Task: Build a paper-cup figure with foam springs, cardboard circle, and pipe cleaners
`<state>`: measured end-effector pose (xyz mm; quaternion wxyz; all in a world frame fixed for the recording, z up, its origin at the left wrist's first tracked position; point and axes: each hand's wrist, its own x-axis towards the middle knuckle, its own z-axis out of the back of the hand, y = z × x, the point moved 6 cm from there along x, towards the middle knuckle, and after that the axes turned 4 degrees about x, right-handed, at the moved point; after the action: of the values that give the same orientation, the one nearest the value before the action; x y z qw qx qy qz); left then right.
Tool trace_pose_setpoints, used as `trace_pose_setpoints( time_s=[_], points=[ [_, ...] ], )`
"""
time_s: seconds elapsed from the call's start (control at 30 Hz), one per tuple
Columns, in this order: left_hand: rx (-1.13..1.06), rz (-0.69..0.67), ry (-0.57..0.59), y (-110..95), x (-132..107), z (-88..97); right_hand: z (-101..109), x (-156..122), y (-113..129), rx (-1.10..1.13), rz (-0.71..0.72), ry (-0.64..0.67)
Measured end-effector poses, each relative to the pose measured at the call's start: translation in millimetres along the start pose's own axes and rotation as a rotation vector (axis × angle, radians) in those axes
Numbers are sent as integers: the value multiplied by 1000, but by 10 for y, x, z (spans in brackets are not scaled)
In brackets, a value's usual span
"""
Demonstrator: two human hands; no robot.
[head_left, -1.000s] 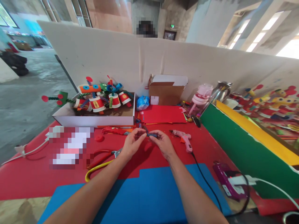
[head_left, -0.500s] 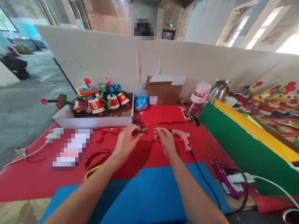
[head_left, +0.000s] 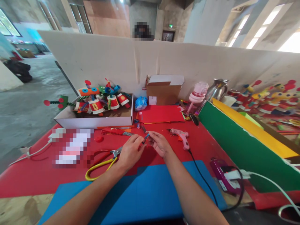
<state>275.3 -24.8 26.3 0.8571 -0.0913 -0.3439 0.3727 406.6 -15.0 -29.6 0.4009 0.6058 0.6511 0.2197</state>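
Note:
Above the red table covering, both hands meet at a small folded paper spring (head_left: 147, 136) in blue and reddish strips. My left hand (head_left: 133, 149) is closed on its left end, with the fingertips partly hidden. From the other side, my right hand (head_left: 159, 143) pinches the spring between thumb and fingers. Just beyond the hands lies another small blue-and-pink paper spring (head_left: 137, 122). A pink glue gun (head_left: 182, 136) rests right of my right hand. Left of my left hand lie a cutting tool with red and yellow handles (head_left: 103, 164) and a red-handled tool (head_left: 113, 131).
A white box (head_left: 98, 122) holds several paper-cup figures (head_left: 96, 107). Red paper sheets (head_left: 161, 114) lie at the back, near an open cardboard box (head_left: 161, 93). Blue sheets (head_left: 140, 197) cover the front. A green box wall (head_left: 225, 140) and purple power unit (head_left: 226, 178) stand right.
My right hand has moved left to the paper spring and now grips it with my left hand. My left hand has turned and lowered slightly.

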Motion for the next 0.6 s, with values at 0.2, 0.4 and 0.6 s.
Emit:
trace_pose_setpoints(
  time_s=[0.2, 0.4, 0.6],
  points=[
    [119, 44, 33, 84, 119, 62, 66, 27, 72, -92, 99, -124],
    [376, 152, 150, 363, 553, -17, 93, 48, 66, -143, 126, -122],
    [430, 74, 288, 150, 370, -117, 217, 79, 121, -296, 274, -224]
  ],
)
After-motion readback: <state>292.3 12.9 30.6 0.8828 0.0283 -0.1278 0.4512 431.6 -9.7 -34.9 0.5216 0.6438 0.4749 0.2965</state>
